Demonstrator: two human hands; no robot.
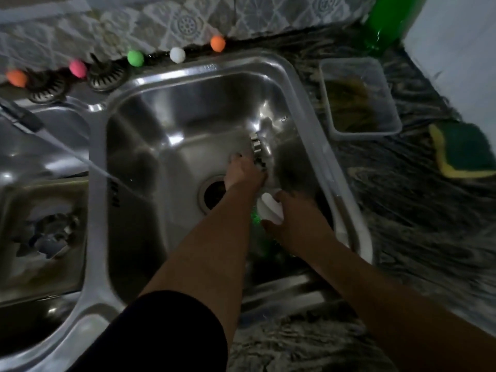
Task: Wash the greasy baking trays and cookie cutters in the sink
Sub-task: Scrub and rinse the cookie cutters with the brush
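Down in the steel sink (150,108), her left hand (245,171) gripped a shiny, ridged metal cookie cutter (259,151), blurred with motion, while her right hand (292,213) curled round something white (269,208).

- Left hand (245,171) and right hand (292,210): bare, no gloves visible.
- Forearms bare.
- Dark sleeve (171,334) on the left upper arm, plain, no visible markings.
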